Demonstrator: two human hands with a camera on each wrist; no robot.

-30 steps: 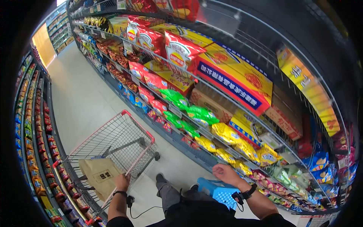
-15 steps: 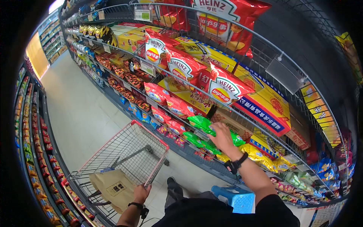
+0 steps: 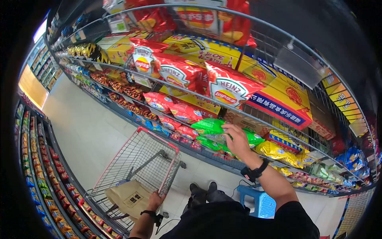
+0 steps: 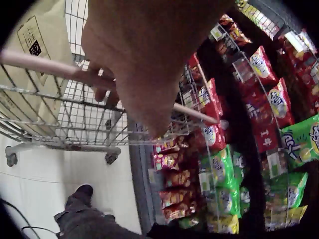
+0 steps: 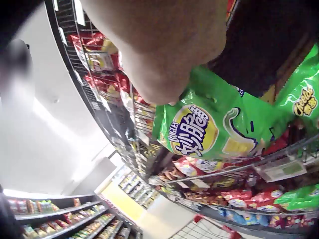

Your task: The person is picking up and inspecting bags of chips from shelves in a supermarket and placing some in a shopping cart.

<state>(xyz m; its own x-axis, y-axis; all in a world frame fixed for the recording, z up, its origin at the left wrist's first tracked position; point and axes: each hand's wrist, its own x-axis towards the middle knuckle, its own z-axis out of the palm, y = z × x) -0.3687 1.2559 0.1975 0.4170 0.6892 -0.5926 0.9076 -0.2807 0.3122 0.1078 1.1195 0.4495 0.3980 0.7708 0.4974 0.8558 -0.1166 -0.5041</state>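
Left hand (image 3: pixel 155 200) closed round red rim of wire cart (image 3: pixel 160 141); tan bag (image 3: pixel 129 197) inside cart. Right hand (image 3: pixel 237 141) clamped on edge of green snack bag (image 3: pixel 207 126), bag at front of wire-fronted shelf, between pink-red bags (image 3: pixel 186 112) and yellow bags (image 3: pixel 278 153). Shelf above holds red Heinz bags (image 3: pixel 229 85), yellow carton (image 3: pixel 292 93). Blue stool (image 3: pixel 262 202) on floor.

The Bugles bag (image 5: pixel 212 119) is green with a yellow and purple logo. The cart (image 3: pixel 135 167) has grey wire and a red rim, the paper bag (image 3: pixel 129 197) is tan with black print, and the stool (image 3: pixel 262 202) is blue.
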